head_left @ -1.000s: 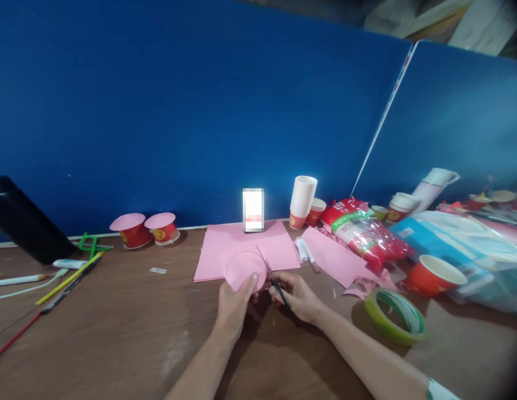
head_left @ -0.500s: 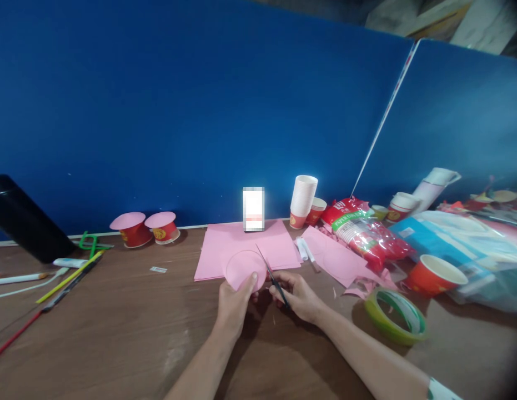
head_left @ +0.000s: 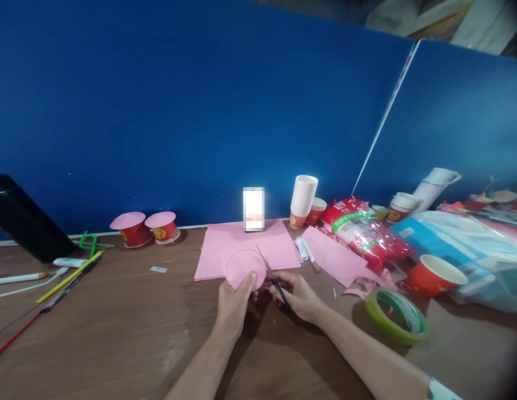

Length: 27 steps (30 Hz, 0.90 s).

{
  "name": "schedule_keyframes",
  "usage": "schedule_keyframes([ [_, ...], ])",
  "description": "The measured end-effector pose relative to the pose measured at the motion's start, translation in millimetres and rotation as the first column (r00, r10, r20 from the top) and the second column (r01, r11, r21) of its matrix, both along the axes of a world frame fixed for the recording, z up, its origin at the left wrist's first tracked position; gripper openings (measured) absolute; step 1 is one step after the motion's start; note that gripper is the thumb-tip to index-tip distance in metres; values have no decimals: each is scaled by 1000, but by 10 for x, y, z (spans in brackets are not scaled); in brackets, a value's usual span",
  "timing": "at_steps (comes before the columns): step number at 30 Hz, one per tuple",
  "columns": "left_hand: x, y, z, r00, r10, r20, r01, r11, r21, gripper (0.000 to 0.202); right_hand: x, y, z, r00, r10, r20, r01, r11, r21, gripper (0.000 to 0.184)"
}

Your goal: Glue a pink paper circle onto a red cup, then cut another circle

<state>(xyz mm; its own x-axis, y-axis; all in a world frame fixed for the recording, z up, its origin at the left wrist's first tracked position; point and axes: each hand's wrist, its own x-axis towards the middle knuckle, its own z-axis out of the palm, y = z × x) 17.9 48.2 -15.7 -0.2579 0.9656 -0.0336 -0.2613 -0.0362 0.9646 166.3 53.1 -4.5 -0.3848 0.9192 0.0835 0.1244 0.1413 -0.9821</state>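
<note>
My left hand (head_left: 233,303) pinches the lower edge of a round pink paper disc (head_left: 245,268) and holds it up over the brown table (head_left: 116,333). My right hand (head_left: 299,294) is closed on a pair of black scissors (head_left: 271,275), whose blades point up and left along the right rim of the disc. Behind the disc lies a stack of pink paper sheets (head_left: 241,244).
Two upturned red cups with pink discs on top (head_left: 145,228) stand at the back left. A stack of white cups (head_left: 303,201), a red packet (head_left: 362,230), a red cup (head_left: 433,275) and a green tape roll (head_left: 395,315) lie to the right. Pencils and sticks (head_left: 54,280) lie far left.
</note>
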Motion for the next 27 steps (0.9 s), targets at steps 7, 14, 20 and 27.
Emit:
schedule_keyframes([
  [7, 3, -14, 45, 1000, -4, 14, 5, 999, -46, 28, 0, 5, -18, 1000, 2, -1, -2, 1000, -5, 31],
  [14, 38, -62, 188, 999, 28, -30, -31, 996, -81, 30, -8, 0, -19, 1000, -22, -21, 22, 1000, 4, 29],
  [20, 37, -58, 183, 999, 30, -44, -33, 997, -73, 31, -13, -4, 1, 1000, -11, -22, 11, 1000, 12, 30],
  [27, 33, -40, 120, 999, 21, -38, -23, 998, -52, 30, -1, 7, -18, 1000, -4, -25, 4, 1000, 6, 30],
])
